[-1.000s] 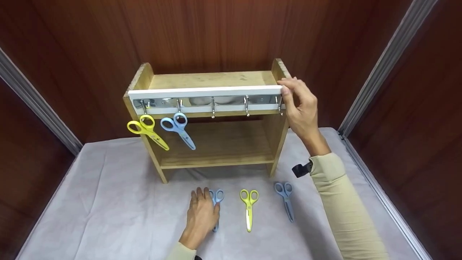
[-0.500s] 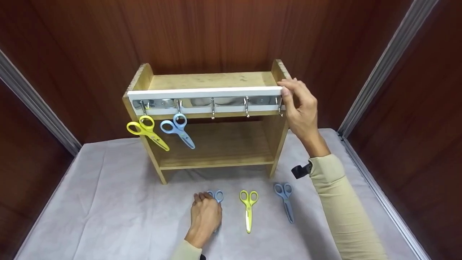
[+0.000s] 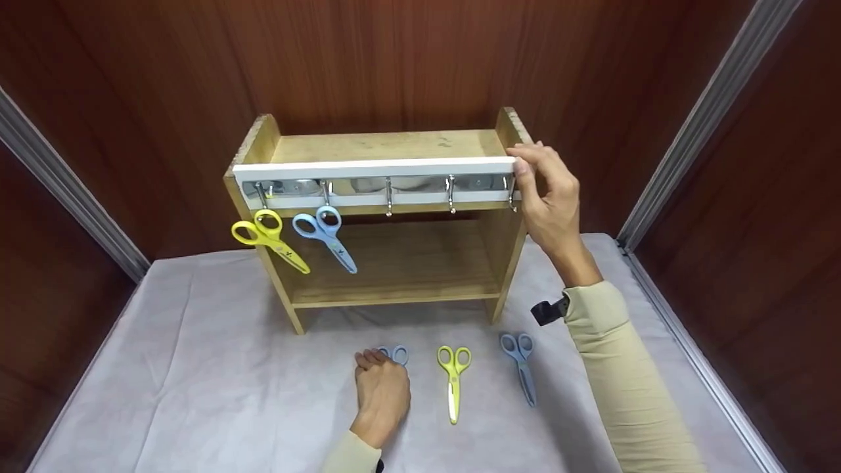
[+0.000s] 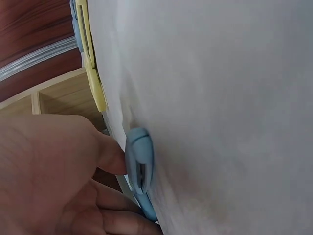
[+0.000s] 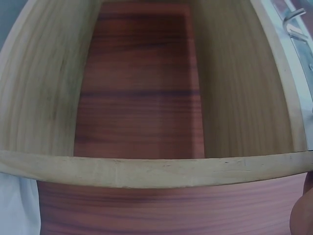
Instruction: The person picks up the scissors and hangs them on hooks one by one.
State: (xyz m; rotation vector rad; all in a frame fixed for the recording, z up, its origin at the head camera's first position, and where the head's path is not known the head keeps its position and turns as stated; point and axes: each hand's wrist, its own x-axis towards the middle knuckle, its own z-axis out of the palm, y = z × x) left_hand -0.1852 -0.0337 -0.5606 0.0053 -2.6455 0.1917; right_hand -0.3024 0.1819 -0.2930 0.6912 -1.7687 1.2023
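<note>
My left hand [image 3: 382, 394] is low over a pair of light-blue scissors [image 3: 399, 355] on the cloth, hiding most of the blades. In the left wrist view the thumb and curled fingers pinch the blue scissors [image 4: 141, 152], seen edge-on close to the cloth. With its thumb in front and fingers over the top, my right hand [image 3: 552, 197] grips the right end of the white hook rail [image 3: 420, 167] on a small wooden shelf [image 3: 394, 299]. Yellow scissors [image 3: 281, 244] and blue scissors [image 3: 328, 238] hang from the two leftmost hooks.
Yellow scissors [image 3: 453, 387] and darker blue scissors [image 3: 523, 374] lie on the grey cloth [image 3: 217, 368] to the right of my left hand. Three metal hooks on the rail's right part hold nothing. Dark wood panels [image 3: 394, 66] enclose the back and sides.
My left hand has slid slightly right and nearer to me, its fingers curling in over the light-blue scissors' blades. My right hand stays on the rail's end.
</note>
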